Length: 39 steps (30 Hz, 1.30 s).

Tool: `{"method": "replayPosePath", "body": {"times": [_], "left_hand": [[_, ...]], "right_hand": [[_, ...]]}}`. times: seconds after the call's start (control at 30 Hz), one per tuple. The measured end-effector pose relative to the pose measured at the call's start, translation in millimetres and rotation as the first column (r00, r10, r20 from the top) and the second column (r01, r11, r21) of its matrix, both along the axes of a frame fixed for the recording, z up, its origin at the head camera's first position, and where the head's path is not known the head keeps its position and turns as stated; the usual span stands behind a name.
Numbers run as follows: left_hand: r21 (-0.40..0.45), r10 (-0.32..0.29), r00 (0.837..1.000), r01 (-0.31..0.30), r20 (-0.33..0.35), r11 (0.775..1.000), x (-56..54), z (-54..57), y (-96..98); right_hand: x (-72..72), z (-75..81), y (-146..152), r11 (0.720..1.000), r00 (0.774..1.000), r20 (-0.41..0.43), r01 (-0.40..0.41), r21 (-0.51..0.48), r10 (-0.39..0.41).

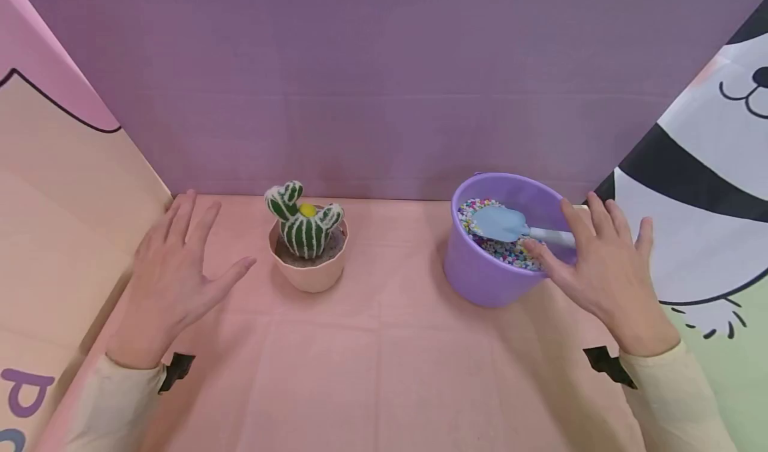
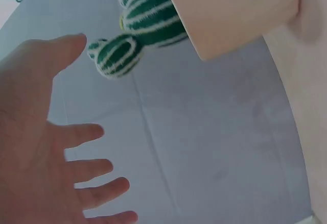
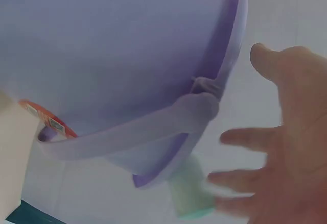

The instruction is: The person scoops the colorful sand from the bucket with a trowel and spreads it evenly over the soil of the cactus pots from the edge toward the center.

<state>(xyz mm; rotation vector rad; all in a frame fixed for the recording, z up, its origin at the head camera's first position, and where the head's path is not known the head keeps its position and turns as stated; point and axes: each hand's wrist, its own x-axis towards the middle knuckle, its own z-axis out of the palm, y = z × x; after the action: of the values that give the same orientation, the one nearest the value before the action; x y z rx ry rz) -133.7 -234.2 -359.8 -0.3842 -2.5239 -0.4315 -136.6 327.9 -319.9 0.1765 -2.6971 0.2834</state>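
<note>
My left hand (image 1: 177,272) is spread, fingers straight, to the left of a knitted green-and-white cactus (image 1: 305,233) in a peach pot (image 1: 312,277). In the left wrist view a gap separates the hand (image 2: 36,127) from the cactus (image 2: 156,17). A purple bucket (image 1: 495,285) on the right holds small multicoloured beads (image 1: 513,253). Lying on them is a light blue toy shovel (image 1: 499,223), its handle against the right rim. My right hand (image 1: 609,279) is spread beside that rim. The right wrist view shows its fingers near the shovel's handle (image 3: 189,188); contact is unclear.
Pink cloth (image 1: 378,359) covers the table. A purple backdrop (image 1: 384,85) stands behind, with printed panels at both sides. The bucket's carrying handle (image 3: 138,129) hangs down along its side in the right wrist view, near an orange label (image 3: 48,118).
</note>
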Motion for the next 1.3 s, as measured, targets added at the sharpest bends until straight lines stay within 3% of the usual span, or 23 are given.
{"method": "replayPosePath", "body": {"times": [0.07, 0.13, 0.23, 0.3, 0.63, 0.87, 1.0, 1.17, 1.3], "left_hand": [[0.031, -0.039, 0.993, 0.042, -0.108, 0.999, -2.1, 0.0, 6.2], [0.059, -0.069, 0.981, 0.081, -0.183, 0.995, -3.6, 0.3, 12.4], [0.129, -0.079, 0.968, 0.112, -0.24, 0.985, -3.6, 1.6, 21.8], [0.175, -0.079, 0.964, 0.126, -0.253, 0.977, -3.0, 3.6, 28.8], [0.321, -0.137, 0.944, 0.235, -0.299, 0.917, 0.3, 11.7, 67.9], [0.36, -0.245, 0.915, 0.356, -0.32, 0.862, 3.9, 9.3, 91.4], [0.318, -0.32, 0.903, 0.404, -0.285, 0.858, 6.0, 10.1, 109.3], [0.287, -0.387, 0.891, 0.445, -0.236, 0.849, 8.5, 11.7, 134.5], [0.284, -0.413, 0.894, 0.447, -0.176, 0.848, 5.8, 11.8, 152.5]], "right_hand": [[-1.4, 0.2, 0.6, 0.998, 0.995, -0.089, -0.05, -0.028, 0.047], [-3.8, 1.1, 1.3, 0.993, 0.976, -0.191, -0.114, -0.041, 0.104], [-7.8, 3.4, 1.6, 0.982, 0.941, -0.296, -0.186, -0.044, 0.165], [-10.1, 5.7, 1.9, 0.977, 0.928, -0.322, -0.21, -0.039, 0.187], [-9.2, 2.6, 7.0, 0.961, 0.958, -0.247, -0.198, -0.191, 0.148], [-8.1, 0.9, 13.7, 0.964, 0.958, -0.249, -0.192, -0.183, 0.143], [-8.9, 1.8, 18.5, 0.973, 0.965, -0.227, -0.17, -0.159, 0.131], [-11.6, -0.9, 25.2, 0.988, 0.987, -0.118, -0.122, -0.094, 0.11], [-14.3, -6.1, 29.7, 0.991, 0.991, -0.067, -0.121, -0.056, 0.117]]}}
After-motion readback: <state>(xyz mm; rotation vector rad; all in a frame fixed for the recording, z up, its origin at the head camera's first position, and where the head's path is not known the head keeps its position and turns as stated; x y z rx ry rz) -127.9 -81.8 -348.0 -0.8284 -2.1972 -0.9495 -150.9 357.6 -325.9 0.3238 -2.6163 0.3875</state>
